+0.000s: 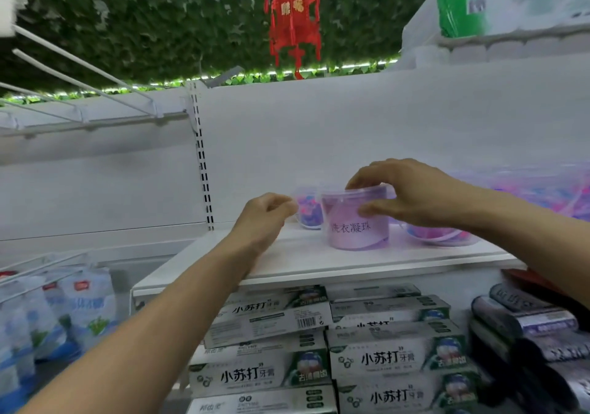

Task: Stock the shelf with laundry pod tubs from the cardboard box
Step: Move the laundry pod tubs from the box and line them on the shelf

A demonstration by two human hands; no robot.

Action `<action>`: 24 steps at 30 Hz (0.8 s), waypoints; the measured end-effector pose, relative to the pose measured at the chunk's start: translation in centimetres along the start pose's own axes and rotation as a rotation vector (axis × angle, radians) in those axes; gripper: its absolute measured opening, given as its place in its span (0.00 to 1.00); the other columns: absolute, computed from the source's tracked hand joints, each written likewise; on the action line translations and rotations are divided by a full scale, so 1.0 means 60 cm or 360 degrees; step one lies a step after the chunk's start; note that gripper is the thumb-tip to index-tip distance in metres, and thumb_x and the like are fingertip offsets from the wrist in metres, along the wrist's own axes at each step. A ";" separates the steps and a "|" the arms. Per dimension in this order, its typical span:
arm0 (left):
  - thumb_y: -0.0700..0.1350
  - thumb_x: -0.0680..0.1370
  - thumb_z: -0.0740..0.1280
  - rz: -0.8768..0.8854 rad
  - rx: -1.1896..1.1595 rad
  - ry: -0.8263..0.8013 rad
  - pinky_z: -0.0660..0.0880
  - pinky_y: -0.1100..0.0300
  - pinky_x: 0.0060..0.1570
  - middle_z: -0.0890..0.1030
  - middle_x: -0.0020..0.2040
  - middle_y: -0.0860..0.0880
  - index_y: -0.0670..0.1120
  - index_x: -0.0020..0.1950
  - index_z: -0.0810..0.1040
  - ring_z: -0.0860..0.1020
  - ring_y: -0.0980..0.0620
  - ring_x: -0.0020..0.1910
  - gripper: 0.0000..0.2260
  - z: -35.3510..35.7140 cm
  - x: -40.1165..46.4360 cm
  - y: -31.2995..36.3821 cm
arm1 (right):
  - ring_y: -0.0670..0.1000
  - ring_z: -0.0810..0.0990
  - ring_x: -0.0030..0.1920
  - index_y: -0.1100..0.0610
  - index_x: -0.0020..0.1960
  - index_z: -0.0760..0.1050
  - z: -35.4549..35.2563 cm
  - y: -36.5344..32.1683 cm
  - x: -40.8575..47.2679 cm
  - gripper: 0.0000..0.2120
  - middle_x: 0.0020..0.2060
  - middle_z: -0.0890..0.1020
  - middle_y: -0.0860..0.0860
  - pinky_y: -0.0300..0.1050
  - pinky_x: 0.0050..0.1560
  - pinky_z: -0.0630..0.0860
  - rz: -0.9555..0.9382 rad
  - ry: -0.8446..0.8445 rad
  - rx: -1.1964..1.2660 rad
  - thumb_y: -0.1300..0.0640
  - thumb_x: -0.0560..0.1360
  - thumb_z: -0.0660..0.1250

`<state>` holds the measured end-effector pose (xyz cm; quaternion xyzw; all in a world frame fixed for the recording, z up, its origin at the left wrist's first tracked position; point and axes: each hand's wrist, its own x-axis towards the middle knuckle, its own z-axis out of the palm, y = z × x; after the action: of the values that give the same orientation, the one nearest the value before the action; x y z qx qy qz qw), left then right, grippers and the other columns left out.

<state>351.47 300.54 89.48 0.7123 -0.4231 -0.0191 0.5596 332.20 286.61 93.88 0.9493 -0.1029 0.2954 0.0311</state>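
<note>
The right hand [405,195] grips the front laundry pod tub [357,220] from above and from its right side: the fingers [367,176] curl over the far edge of the lid while the thumb presses the purple wall just below the rim, so the tub sits between thumb and fingers and stands upright on the white shelf [287,263], well back from the front edge. The left hand [266,214] hovers just left of that tub with its fingers loosely curled; it seems to hold nothing, though whether the fingertips touch the second tub [308,211] behind them cannot be told. That second tub stands just past the left fingertips and slightly behind the gripped one, and 1 more tub [437,233], or a lid, lies low under the right wrist. The main risk, as I judge it, is crowding: if the right hand slides the gripped tub further back or leftward, its wall can knock the second tub and shove it askew. A grip that rests mostly on the lid could also pop the lid if it is pulled upward, spilling pods. The right wrist passes close over the low tub beneath it, so a careless withdrawal may drag or tip that one. The left knuckles, close to the second tub, could nudge it too. The cardboard box is not in view.
</note>
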 end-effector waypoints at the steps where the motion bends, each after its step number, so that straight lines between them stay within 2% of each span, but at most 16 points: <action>1: 0.48 0.79 0.64 0.0044 0.0113 -0.0030 0.72 0.57 0.55 0.78 0.55 0.53 0.49 0.60 0.77 0.76 0.53 0.53 0.11 -0.001 0.009 0.003 | 0.45 0.74 0.52 0.40 0.57 0.74 -0.002 -0.001 0.000 0.14 0.52 0.78 0.40 0.52 0.55 0.74 0.0011 0.0001 0.0020 0.45 0.72 0.68; 5: 0.44 0.78 0.66 0.0253 0.0355 -0.0040 0.70 0.60 0.52 0.76 0.61 0.51 0.50 0.65 0.75 0.75 0.51 0.56 0.15 0.001 0.072 0.027 | 0.40 0.74 0.50 0.39 0.55 0.75 -0.006 -0.003 0.000 0.12 0.49 0.79 0.38 0.49 0.53 0.74 0.0050 -0.0019 0.0043 0.47 0.72 0.70; 9: 0.42 0.78 0.65 0.0398 0.0690 -0.0214 0.72 0.59 0.55 0.75 0.64 0.50 0.52 0.67 0.74 0.75 0.50 0.59 0.18 0.035 0.134 0.030 | 0.43 0.75 0.51 0.39 0.55 0.75 -0.011 -0.008 0.003 0.12 0.50 0.79 0.38 0.48 0.52 0.74 0.0054 -0.0054 -0.0001 0.47 0.72 0.69; 11: 0.43 0.76 0.67 0.0549 0.1063 -0.0184 0.75 0.55 0.55 0.79 0.59 0.51 0.51 0.61 0.79 0.77 0.50 0.56 0.14 0.048 0.151 0.027 | 0.46 0.76 0.52 0.40 0.55 0.74 -0.014 -0.008 0.008 0.12 0.50 0.80 0.39 0.49 0.51 0.75 0.0034 -0.0084 -0.0057 0.47 0.72 0.69; 13: 0.46 0.75 0.68 0.0717 0.1331 -0.0104 0.75 0.55 0.49 0.82 0.52 0.51 0.49 0.54 0.81 0.78 0.48 0.51 0.08 0.045 0.156 0.028 | 0.46 0.76 0.52 0.40 0.54 0.74 -0.018 -0.004 0.012 0.12 0.50 0.79 0.39 0.48 0.50 0.74 0.0016 -0.0135 -0.0095 0.48 0.72 0.69; 16: 0.48 0.77 0.67 0.0890 0.1601 -0.0165 0.73 0.54 0.47 0.81 0.52 0.49 0.47 0.53 0.77 0.77 0.47 0.49 0.07 0.010 0.155 0.018 | 0.45 0.76 0.53 0.40 0.52 0.74 -0.024 0.006 0.017 0.10 0.50 0.79 0.38 0.49 0.51 0.75 0.0010 -0.0191 -0.0045 0.50 0.72 0.70; 18: 0.45 0.78 0.66 0.0865 0.1737 -0.0169 0.72 0.53 0.49 0.80 0.54 0.49 0.46 0.56 0.75 0.77 0.46 0.51 0.08 -0.032 0.152 -0.002 | 0.45 0.76 0.53 0.41 0.52 0.74 -0.025 0.013 0.019 0.10 0.51 0.79 0.38 0.51 0.53 0.75 0.0010 -0.0224 -0.0030 0.51 0.72 0.69; 21: 0.34 0.77 0.63 0.0630 0.1824 0.0031 0.71 0.55 0.46 0.79 0.57 0.48 0.48 0.59 0.73 0.76 0.45 0.51 0.14 -0.093 0.142 -0.041 | 0.44 0.77 0.52 0.43 0.50 0.74 -0.024 0.015 0.018 0.07 0.50 0.79 0.38 0.51 0.52 0.75 -0.0027 -0.0246 -0.0016 0.48 0.73 0.68; 22: 0.31 0.75 0.60 0.0559 0.1756 0.0098 0.72 0.55 0.46 0.79 0.58 0.47 0.49 0.60 0.74 0.76 0.46 0.52 0.19 -0.105 0.138 -0.049 | 0.44 0.77 0.51 0.43 0.49 0.74 -0.024 0.012 0.018 0.07 0.49 0.79 0.38 0.51 0.52 0.76 -0.0028 -0.0243 0.0007 0.44 0.72 0.67; 24: 0.28 0.73 0.56 0.0533 0.1375 0.0125 0.72 0.57 0.54 0.79 0.60 0.49 0.49 0.60 0.76 0.76 0.48 0.57 0.23 -0.114 0.133 -0.053 | 0.45 0.78 0.49 0.45 0.47 0.75 -0.024 0.003 0.019 0.14 0.48 0.80 0.39 0.52 0.51 0.76 0.0011 -0.0233 0.0029 0.36 0.70 0.62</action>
<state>361.85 300.92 93.02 0.8022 -0.4801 0.2765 0.2226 332.29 286.39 95.73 0.9683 -0.1056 0.2262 0.0137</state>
